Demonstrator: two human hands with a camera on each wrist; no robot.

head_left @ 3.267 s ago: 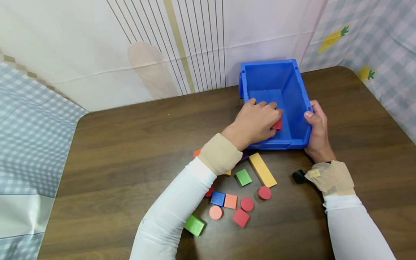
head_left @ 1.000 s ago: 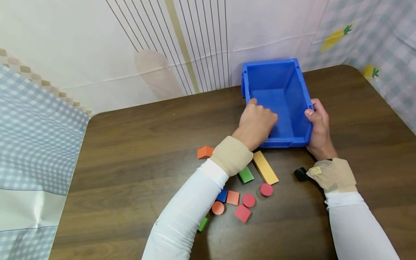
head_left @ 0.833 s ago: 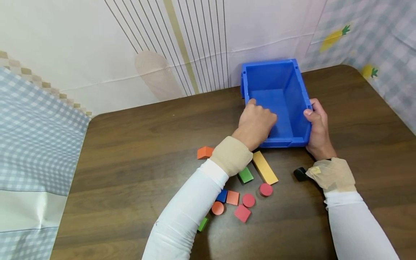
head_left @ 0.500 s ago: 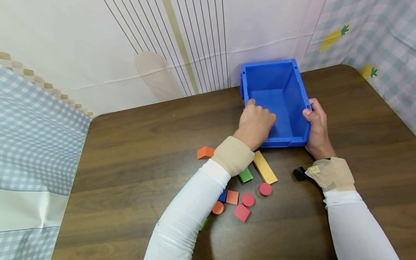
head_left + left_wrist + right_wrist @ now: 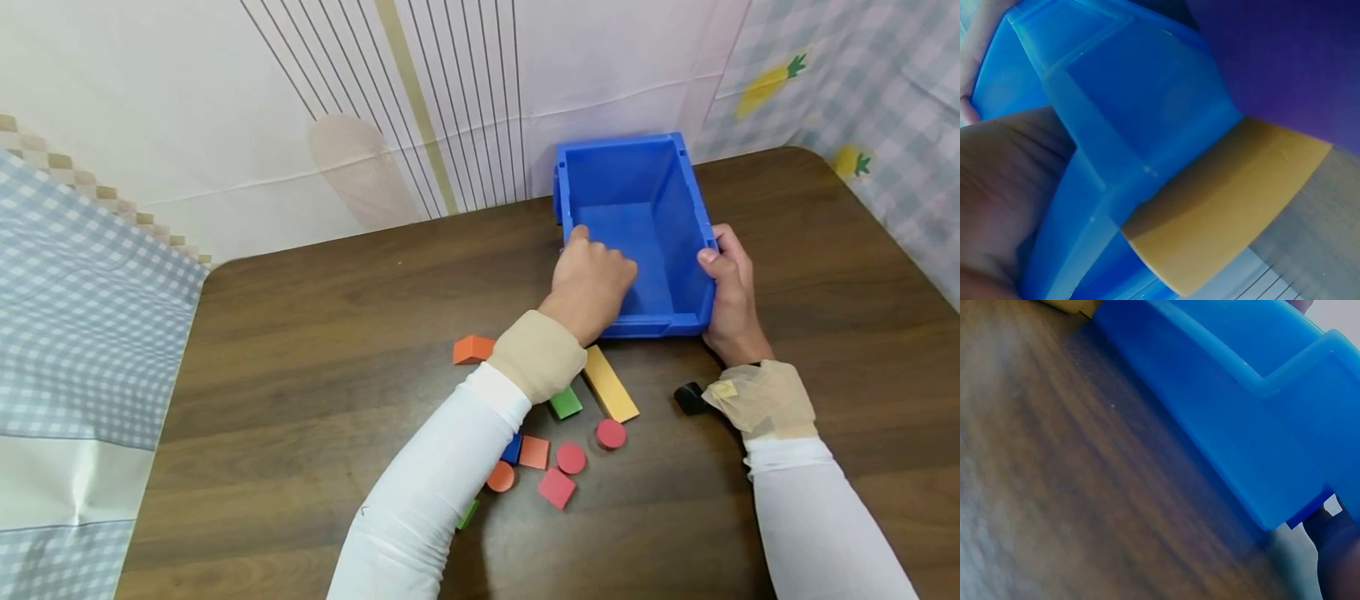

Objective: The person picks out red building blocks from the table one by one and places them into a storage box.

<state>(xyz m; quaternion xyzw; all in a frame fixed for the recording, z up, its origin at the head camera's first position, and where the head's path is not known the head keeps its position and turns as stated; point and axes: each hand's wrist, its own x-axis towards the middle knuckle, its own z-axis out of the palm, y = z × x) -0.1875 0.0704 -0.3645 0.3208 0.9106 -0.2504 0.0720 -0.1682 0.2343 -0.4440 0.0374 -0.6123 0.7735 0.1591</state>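
Observation:
A blue plastic bin (image 5: 652, 327) stands at the back right of the table. My left hand (image 5: 588, 279) reaches over the bin's front left side, knuckles up and fingers curled at the left wall. Its fingertips are mostly hidden. My right hand (image 5: 731, 292) grips the right wall, thumb over the rim and fingers outside. In the left wrist view, the left hand (image 5: 1007, 194) lies against the bin's wall (image 5: 1147, 106), with a purple block (image 5: 1291, 62) and a yellow-orange block (image 5: 1229, 206) outside it. The right wrist view shows the bin's lower side (image 5: 1210, 437) close to the tabletop.
Before the bin lie a yellow plank (image 5: 611, 383), a green block (image 5: 566, 402), red discs (image 5: 611, 434), a red square block (image 5: 557, 488), a salmon square block (image 5: 534, 452), an orange disc (image 5: 501, 477) and an orange block (image 5: 472, 350). My left sleeve covers others. A black object (image 5: 688, 399) sits near the right wrist.
About three seconds ago my left hand was farther inside the bin, with a red block at its fingers; it has since turned, knuckles up, at the left wall. The right hand keeps its grip.

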